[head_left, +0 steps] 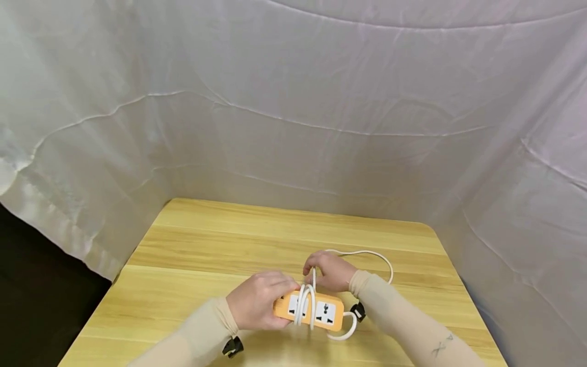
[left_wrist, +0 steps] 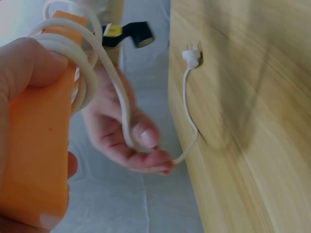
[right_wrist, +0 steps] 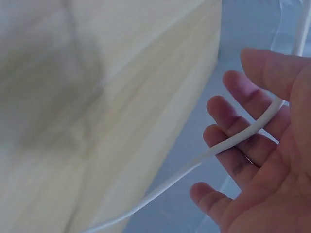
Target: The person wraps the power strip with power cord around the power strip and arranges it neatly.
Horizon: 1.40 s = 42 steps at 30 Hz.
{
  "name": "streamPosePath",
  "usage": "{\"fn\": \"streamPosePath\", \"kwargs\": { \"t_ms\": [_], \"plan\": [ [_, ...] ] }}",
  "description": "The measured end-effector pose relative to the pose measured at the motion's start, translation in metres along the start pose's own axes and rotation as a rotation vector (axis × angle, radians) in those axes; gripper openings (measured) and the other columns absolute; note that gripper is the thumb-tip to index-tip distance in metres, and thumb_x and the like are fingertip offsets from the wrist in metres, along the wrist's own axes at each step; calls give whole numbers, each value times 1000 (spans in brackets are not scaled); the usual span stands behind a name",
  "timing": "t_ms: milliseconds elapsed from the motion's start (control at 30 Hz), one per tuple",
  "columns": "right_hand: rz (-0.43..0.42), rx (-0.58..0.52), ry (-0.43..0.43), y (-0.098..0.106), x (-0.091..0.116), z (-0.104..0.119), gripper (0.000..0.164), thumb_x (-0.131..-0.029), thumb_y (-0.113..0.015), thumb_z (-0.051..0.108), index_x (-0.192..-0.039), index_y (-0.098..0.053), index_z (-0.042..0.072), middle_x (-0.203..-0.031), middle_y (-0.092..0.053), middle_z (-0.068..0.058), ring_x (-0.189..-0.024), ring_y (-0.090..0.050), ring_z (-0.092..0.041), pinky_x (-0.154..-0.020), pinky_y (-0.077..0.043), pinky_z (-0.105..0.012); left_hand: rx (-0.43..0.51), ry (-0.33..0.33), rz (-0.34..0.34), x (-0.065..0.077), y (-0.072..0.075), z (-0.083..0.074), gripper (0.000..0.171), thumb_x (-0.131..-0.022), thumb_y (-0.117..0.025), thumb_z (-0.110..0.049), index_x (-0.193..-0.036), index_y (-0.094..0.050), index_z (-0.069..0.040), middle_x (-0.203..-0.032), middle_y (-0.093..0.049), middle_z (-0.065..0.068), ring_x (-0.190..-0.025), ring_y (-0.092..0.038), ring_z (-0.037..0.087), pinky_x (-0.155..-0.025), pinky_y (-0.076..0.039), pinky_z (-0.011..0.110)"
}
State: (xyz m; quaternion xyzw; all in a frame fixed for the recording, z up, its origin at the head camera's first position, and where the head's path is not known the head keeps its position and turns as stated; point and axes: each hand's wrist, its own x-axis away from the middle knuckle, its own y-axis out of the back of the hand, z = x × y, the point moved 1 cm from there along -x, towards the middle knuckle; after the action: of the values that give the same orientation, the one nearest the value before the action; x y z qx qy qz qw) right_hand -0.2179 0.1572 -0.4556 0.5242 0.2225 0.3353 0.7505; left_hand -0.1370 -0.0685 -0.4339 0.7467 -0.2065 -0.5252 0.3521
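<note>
An orange power strip (head_left: 326, 312) with white sockets is held up above the table by my left hand (head_left: 262, 302), which grips its left end. Several turns of white power cord (left_wrist: 65, 51) wrap the strip's middle, with the left thumb (left_wrist: 36, 68) lying by them. Just beyond the strip, my right hand (head_left: 334, 272) loosely holds the cord. Its fingers (right_wrist: 243, 131) curl under the cord, which runs across them below the thumb. From there the free end trails to a white plug (left_wrist: 192, 58), its prongs showing, on the wood.
The light wood table (head_left: 220, 244) has rounded back corners. Grey-white cloth (head_left: 293, 153) hangs behind it and on both sides. A dark gap (head_left: 41, 285) shows at the lower left. Each wrist wears a black camera mount (head_left: 233, 346).
</note>
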Motion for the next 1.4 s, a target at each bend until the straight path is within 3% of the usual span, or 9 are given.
{"fn": "streamPosePath", "kwargs": {
  "t_ms": [133, 300, 467, 633, 833, 1133, 1400],
  "plan": [
    [-37, 31, -39, 12, -3, -2, 15, -83, -74, 29, -76, -61, 25, -89, -63, 11, -91, -59, -12, -85, -49, -35, -43, 2, 61, 2, -4, 0, 54, -62, -85, -30, -107, -66, -7, -101, -69, 0, -90, -64, 8, -86, -51, 21],
    [-86, 70, -51, 25, -8, 2, 26, -78, -79, 34, -69, -56, 25, -74, -57, 13, -71, -52, -7, -65, -46, -26, -107, 41, 147, 3, -9, 1, 54, -62, -83, -33, -108, -67, -9, -101, -69, -2, -89, -64, 8, -86, -51, 23],
    [-136, 79, -55, 34, -9, 7, 30, -76, -81, 28, -65, -53, 23, -67, -55, 11, -64, -46, -6, -59, -42, -23, -196, 73, 220, 5, -13, 5, 55, -62, -83, -35, -109, -67, -9, -100, -70, -1, -86, -63, 9, -82, -53, 24],
    [-161, 90, -57, 42, -7, 15, 24, -73, -74, 16, -65, -53, 23, -65, -52, 13, -62, -47, -5, -57, -42, -22, -240, 118, 251, 6, -17, 9, 57, -62, -83, -37, -109, -68, -9, -97, -70, 0, -82, -63, 9, -79, -54, 25],
    [-164, 68, -39, 49, -5, 26, 20, -73, -69, 14, -66, -53, 24, -63, -50, 16, -56, -44, -1, -54, -42, -20, -265, 185, 251, 8, -20, 13, 57, -61, -83, -37, -108, -68, -8, -98, -70, 2, -84, -64, 13, -81, -54, 29],
    [-158, 50, -21, 53, -1, 36, 22, -78, -69, 16, -68, -52, 24, -65, -53, 12, -56, -41, 0, -52, -41, -20, -239, 229, 232, 8, -20, 17, 56, -64, -82, -36, -109, -68, -6, -99, -71, 4, -87, -65, 14, -81, -55, 29],
    [-205, 35, -1, 56, 4, 45, 19, -81, -71, 19, -72, -55, 22, -73, -55, 13, -65, -50, -5, -60, -45, -21, -266, 264, 130, 7, -22, 24, 56, -63, -82, -36, -108, -69, -4, -97, -72, 4, -87, -67, 16, -79, -56, 31]
  ]
}}
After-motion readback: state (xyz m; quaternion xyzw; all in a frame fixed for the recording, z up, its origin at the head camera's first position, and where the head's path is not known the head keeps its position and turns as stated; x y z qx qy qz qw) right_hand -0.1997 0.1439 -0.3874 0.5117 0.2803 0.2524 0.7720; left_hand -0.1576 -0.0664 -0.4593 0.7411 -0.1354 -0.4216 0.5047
